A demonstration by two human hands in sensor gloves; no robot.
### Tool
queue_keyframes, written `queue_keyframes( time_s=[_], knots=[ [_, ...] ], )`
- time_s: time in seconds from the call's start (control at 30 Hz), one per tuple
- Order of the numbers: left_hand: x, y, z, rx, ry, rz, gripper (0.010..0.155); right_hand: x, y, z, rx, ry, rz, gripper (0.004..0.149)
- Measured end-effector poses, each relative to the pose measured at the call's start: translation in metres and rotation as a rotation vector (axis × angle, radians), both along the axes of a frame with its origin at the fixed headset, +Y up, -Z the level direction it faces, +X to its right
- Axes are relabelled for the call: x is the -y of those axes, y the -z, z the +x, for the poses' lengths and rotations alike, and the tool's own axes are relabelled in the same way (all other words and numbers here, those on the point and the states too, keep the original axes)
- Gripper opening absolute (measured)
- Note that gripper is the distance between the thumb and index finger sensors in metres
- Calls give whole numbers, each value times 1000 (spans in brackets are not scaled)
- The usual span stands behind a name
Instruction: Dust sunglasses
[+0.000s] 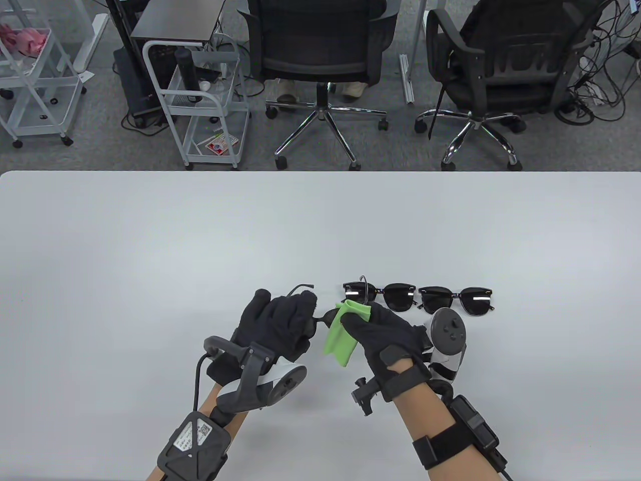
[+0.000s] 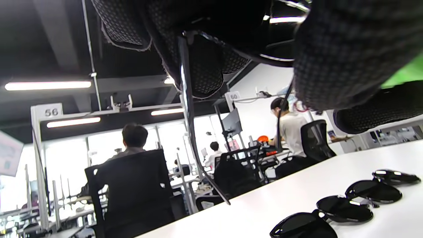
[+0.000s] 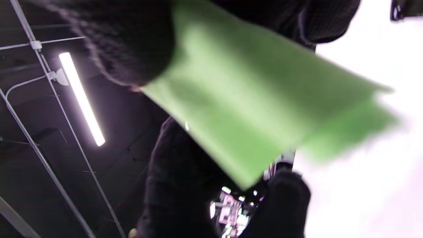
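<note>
My left hand [image 1: 299, 314] grips a black pair of sunglasses [image 1: 320, 320] above the white table [image 1: 150, 240]; one temple arm [image 1: 300, 287] sticks up behind the fingers. My right hand [image 1: 358, 316] pinches a green cloth [image 1: 339, 333] against the held pair's right lens. In the left wrist view the temple arm [image 2: 186, 115] hangs down from the gloved fingers [image 2: 211, 66], and a corner of the cloth [image 2: 408, 71] shows at right. In the right wrist view the cloth [image 3: 251, 109] fills the middle, blurred. Two more black pairs [image 1: 381, 295] [image 1: 455, 299] lie side by side just behind my right hand.
The two lying pairs [image 2: 325, 216] [image 2: 385, 185] also show low right in the left wrist view. Beyond the table's far edge stand two black office chairs [image 1: 320, 55] [image 1: 506, 60] and white wire carts [image 1: 200, 100]. People sit at other desks in the background.
</note>
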State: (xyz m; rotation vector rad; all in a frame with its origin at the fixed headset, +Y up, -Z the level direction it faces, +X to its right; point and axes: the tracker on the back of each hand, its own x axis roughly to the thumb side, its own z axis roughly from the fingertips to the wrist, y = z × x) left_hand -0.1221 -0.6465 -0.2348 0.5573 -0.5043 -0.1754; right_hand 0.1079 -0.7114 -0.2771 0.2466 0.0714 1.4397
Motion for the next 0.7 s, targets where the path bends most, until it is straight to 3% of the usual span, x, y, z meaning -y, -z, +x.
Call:
queue_keyframes(
  time_s=[0.07,0.27,0.33,0.43,0.57,0.6,0.7],
  knots=[
    [2,-1,1,16,-7,-9,93,3,0,-3,-33,29,-14,44],
    [-2,-5,5,36,0,15,93,-9,-5,3,207,-118,78,40],
    [-2,-7,9,42,-18,6,93,-9,-5,5,242,-76,60,42],
    [-1,-4,8,32,5,6,93,-10,-4,8,188,-133,74,44],
    [0,1,-2,-3,-27,-36,93,-8,5,4,-193,1,44,56],
    [0,2,-3,-4,-26,-37,93,-9,6,5,-214,-9,55,54],
    [1,0,0,10,-10,-39,94,-13,5,7,-52,-166,104,45]
  ],
)
